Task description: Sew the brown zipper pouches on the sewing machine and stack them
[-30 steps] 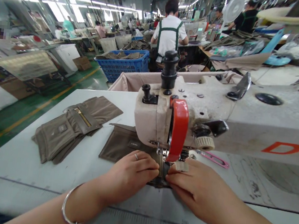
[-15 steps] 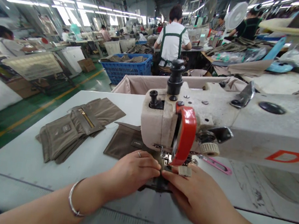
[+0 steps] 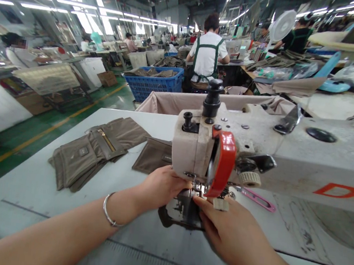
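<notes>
Guiding the brown fabric piece (image 3: 153, 155) under the sewing machine (image 3: 200, 152), we are pressing it to the bench (image 3: 26, 200) with left hand (image 3: 160, 186) and right hand (image 3: 226, 229), fingers closed flat beside the needle, feeding evenly and keeping clear.

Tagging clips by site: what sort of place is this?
Most likely a garment or bag sewing factory: an industrial sewing machine at the hands, stacked olive fabric pieces on the table, and other workers at rows of stations.

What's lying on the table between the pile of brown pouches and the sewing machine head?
In the head view, one flat brown fabric piece lies between the pile of pouches and the sewing machine head.
</notes>
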`<action>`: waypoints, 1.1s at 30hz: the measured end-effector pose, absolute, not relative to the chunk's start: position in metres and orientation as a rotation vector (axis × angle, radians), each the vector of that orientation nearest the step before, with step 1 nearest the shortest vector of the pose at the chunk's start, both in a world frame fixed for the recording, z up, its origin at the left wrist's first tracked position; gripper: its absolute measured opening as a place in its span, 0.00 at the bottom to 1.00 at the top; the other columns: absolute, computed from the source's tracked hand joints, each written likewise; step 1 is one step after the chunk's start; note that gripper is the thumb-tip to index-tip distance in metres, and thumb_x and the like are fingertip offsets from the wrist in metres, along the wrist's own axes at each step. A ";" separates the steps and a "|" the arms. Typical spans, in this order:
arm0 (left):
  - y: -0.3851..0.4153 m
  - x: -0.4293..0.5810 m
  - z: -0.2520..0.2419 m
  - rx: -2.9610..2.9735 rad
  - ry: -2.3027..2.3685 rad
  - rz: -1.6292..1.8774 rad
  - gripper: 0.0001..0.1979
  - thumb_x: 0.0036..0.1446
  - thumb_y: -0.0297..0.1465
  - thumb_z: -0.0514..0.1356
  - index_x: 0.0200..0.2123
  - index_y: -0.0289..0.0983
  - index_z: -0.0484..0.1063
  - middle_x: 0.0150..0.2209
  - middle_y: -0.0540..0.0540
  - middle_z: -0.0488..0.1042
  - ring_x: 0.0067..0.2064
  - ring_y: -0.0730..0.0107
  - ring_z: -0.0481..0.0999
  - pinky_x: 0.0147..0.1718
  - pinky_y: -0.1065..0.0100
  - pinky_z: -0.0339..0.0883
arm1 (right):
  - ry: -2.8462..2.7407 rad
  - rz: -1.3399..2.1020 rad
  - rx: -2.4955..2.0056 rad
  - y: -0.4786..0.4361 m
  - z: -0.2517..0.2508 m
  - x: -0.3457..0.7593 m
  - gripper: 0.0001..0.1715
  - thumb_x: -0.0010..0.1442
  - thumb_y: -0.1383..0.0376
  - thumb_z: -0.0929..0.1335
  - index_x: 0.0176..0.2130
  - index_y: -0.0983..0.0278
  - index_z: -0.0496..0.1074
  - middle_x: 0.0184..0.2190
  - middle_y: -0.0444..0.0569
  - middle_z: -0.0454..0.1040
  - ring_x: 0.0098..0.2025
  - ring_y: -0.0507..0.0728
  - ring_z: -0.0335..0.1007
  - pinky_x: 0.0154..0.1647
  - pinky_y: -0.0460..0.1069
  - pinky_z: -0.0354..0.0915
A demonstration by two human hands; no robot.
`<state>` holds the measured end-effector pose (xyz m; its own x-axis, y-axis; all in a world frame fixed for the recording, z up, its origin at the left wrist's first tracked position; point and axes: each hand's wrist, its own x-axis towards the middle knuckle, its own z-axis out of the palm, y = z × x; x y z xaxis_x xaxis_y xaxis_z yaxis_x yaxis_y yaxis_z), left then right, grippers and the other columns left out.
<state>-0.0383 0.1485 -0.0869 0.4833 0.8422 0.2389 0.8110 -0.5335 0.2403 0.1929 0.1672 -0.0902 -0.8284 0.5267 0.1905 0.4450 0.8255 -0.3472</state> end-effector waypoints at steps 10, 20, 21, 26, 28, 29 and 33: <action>0.151 -0.038 -0.087 2.598 1.528 0.489 0.10 0.63 0.26 0.55 0.42 0.38 0.77 0.43 0.46 0.78 0.47 0.62 0.75 0.50 0.60 0.69 | -2.765 0.462 -0.789 0.168 -0.089 0.194 0.20 0.65 0.69 0.60 0.54 0.62 0.69 0.45 0.54 0.73 0.42 0.63 0.69 0.42 0.58 0.67; 0.113 -0.002 -0.038 2.464 1.530 0.189 0.13 0.59 0.24 0.58 0.48 0.34 0.71 0.46 0.42 0.75 0.50 0.57 0.72 0.53 0.56 0.65 | -2.706 0.576 -0.710 0.168 -0.093 0.199 0.22 0.61 0.72 0.63 0.52 0.56 0.71 0.42 0.50 0.73 0.45 0.62 0.69 0.46 0.57 0.65; 0.110 -0.001 -0.039 2.446 1.538 0.207 0.13 0.59 0.24 0.58 0.49 0.34 0.70 0.47 0.42 0.74 0.51 0.57 0.71 0.54 0.56 0.64 | -2.712 0.587 -0.706 0.168 -0.093 0.198 0.21 0.61 0.72 0.63 0.52 0.56 0.71 0.42 0.50 0.73 0.45 0.62 0.69 0.47 0.57 0.65; 0.103 0.007 -0.043 2.239 1.668 0.256 0.15 0.57 0.24 0.60 0.48 0.34 0.70 0.51 0.39 0.70 0.53 0.52 0.68 0.56 0.50 0.64 | -2.711 0.607 -0.705 0.168 -0.092 0.197 0.19 0.62 0.72 0.63 0.51 0.58 0.71 0.44 0.50 0.73 0.47 0.61 0.68 0.49 0.57 0.64; 0.100 0.012 -0.044 2.164 1.687 0.292 0.16 0.56 0.24 0.61 0.49 0.34 0.70 0.52 0.39 0.68 0.54 0.52 0.67 0.57 0.49 0.62 | -2.712 0.608 -0.699 0.168 -0.091 0.197 0.19 0.62 0.72 0.63 0.50 0.58 0.70 0.44 0.50 0.73 0.48 0.61 0.67 0.50 0.57 0.63; 0.100 0.014 -0.044 2.133 1.690 0.323 0.17 0.56 0.23 0.60 0.50 0.34 0.70 0.52 0.39 0.68 0.55 0.52 0.66 0.58 0.50 0.61 | -2.715 0.611 -0.696 0.168 -0.091 0.197 0.18 0.62 0.72 0.63 0.50 0.58 0.71 0.44 0.49 0.73 0.48 0.61 0.67 0.50 0.57 0.63; 0.100 0.003 -0.041 1.996 1.594 0.474 0.17 0.57 0.24 0.59 0.51 0.39 0.70 0.54 0.42 0.67 0.54 0.59 0.69 0.53 0.60 0.68 | -2.723 0.600 -0.718 0.167 -0.091 0.198 0.15 0.64 0.70 0.62 0.48 0.58 0.71 0.42 0.49 0.73 0.45 0.61 0.68 0.47 0.56 0.63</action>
